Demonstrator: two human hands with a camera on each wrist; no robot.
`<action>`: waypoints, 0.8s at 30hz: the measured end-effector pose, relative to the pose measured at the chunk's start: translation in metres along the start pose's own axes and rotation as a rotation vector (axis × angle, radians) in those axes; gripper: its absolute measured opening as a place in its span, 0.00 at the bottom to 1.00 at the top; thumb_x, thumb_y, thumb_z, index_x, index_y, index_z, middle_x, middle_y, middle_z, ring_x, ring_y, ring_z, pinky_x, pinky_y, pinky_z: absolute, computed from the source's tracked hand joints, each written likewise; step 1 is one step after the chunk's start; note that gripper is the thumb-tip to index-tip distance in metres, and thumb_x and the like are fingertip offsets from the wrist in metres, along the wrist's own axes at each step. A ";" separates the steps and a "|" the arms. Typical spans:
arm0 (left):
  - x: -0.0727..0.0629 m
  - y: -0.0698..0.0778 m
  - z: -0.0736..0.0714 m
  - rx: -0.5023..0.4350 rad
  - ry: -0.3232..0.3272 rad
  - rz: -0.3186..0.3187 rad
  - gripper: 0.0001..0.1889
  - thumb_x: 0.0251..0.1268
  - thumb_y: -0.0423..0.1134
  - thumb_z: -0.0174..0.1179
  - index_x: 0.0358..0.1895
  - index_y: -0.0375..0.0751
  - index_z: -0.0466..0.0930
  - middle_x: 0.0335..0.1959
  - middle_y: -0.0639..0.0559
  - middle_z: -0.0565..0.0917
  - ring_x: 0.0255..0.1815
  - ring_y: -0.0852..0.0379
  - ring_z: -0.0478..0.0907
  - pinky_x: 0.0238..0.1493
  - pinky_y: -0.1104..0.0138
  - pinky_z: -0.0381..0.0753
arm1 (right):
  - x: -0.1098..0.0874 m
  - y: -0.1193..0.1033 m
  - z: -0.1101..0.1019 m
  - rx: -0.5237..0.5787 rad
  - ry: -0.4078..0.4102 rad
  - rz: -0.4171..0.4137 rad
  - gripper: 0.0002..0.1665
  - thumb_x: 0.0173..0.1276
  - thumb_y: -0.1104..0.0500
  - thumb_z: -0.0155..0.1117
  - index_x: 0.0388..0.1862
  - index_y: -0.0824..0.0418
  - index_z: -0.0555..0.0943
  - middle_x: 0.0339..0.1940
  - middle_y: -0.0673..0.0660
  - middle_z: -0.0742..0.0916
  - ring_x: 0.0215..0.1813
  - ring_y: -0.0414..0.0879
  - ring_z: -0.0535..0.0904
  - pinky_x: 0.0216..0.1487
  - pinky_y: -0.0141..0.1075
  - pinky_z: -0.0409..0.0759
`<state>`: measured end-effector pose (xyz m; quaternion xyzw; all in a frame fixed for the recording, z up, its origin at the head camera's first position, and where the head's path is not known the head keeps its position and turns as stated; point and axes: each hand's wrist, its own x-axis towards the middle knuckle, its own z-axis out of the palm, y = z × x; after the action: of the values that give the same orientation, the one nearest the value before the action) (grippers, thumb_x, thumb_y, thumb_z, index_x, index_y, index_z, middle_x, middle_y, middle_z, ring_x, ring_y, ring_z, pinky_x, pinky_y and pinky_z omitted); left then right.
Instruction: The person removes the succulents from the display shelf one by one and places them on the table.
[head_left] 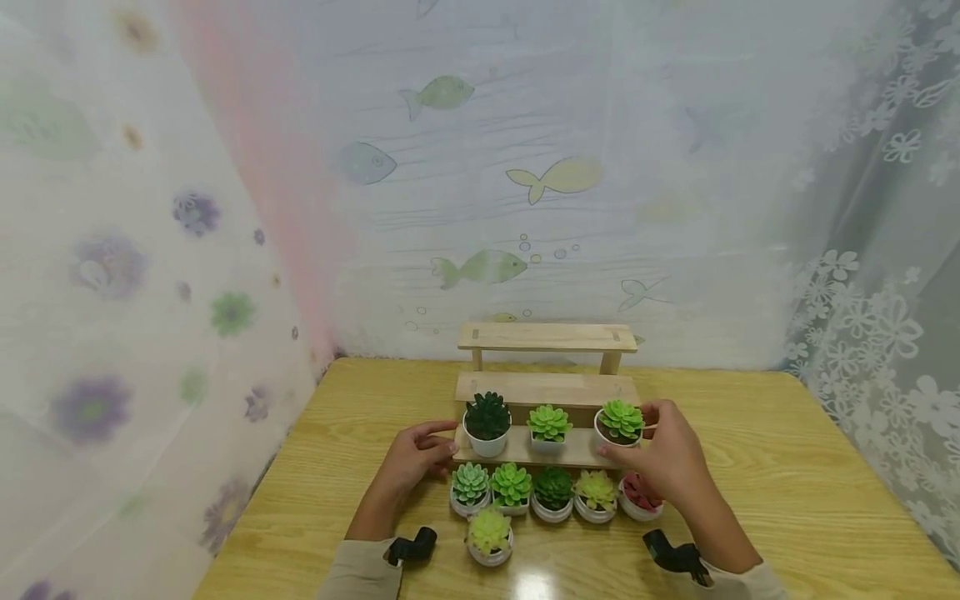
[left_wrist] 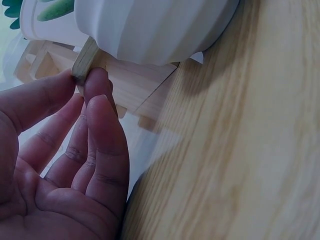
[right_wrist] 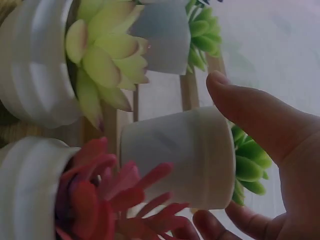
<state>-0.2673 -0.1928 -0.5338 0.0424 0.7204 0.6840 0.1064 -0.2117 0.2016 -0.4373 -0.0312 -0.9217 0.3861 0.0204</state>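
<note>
A stepped wooden plant stand (head_left: pixel 577 451) has three potted succulents on its lowest board. My left hand (head_left: pixel 414 454) pinches that board's left end between thumb and fingers; the pinched wood end (left_wrist: pixel 86 59) shows in the left wrist view. Closest to it on the board is a dark green succulent (head_left: pixel 487 417) in a white pot. A bright green succulent (head_left: pixel 550 425) sits in the middle. Around the right-end white pot (right_wrist: pixel 175 160), with its bright green succulent (head_left: pixel 621 419), my right hand (head_left: pixel 667 450) is spread loosely, the thumb apart from the rim in the right wrist view.
A row of potted succulents stands before the stand, including a yellow-green one (head_left: pixel 596 490) and a red one (head_left: pixel 641 492). Another yellow-green succulent (head_left: pixel 489 532) is nearer me. The stand's middle board (head_left: pixel 547 389) and top board (head_left: pixel 547 337) rise behind. A patterned curtain (head_left: pixel 480 208) hangs beyond the table (head_left: pixel 787 467).
</note>
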 end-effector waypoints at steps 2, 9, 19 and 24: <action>0.000 0.001 0.000 -0.004 -0.004 0.000 0.26 0.69 0.35 0.69 0.68 0.37 0.79 0.44 0.44 0.90 0.35 0.55 0.88 0.34 0.63 0.89 | 0.000 0.001 0.001 -0.006 -0.003 0.004 0.65 0.51 0.32 0.82 0.72 0.69 0.63 0.65 0.69 0.75 0.62 0.64 0.78 0.49 0.53 0.84; 0.000 0.002 0.001 -0.011 -0.026 0.005 0.27 0.69 0.34 0.69 0.70 0.36 0.76 0.45 0.44 0.90 0.35 0.54 0.89 0.35 0.63 0.88 | 0.003 0.006 0.006 -0.030 0.011 0.004 0.67 0.52 0.30 0.80 0.74 0.70 0.61 0.66 0.72 0.76 0.59 0.64 0.80 0.47 0.53 0.85; 0.002 0.000 0.001 -0.017 -0.022 0.001 0.27 0.69 0.36 0.69 0.70 0.36 0.77 0.45 0.44 0.90 0.36 0.54 0.89 0.35 0.63 0.88 | 0.003 0.007 0.009 -0.021 0.031 -0.001 0.63 0.56 0.32 0.79 0.73 0.70 0.62 0.64 0.72 0.77 0.53 0.59 0.81 0.41 0.46 0.84; 0.001 -0.002 0.000 -0.020 -0.009 -0.002 0.26 0.69 0.35 0.69 0.69 0.36 0.78 0.44 0.45 0.90 0.35 0.54 0.89 0.34 0.63 0.88 | 0.002 0.006 0.011 -0.003 0.039 -0.002 0.59 0.58 0.35 0.79 0.73 0.69 0.63 0.64 0.70 0.77 0.53 0.58 0.81 0.42 0.46 0.84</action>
<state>-0.2680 -0.1931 -0.5353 0.0436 0.7132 0.6907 0.1108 -0.2138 0.1977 -0.4491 -0.0381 -0.9218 0.3839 0.0389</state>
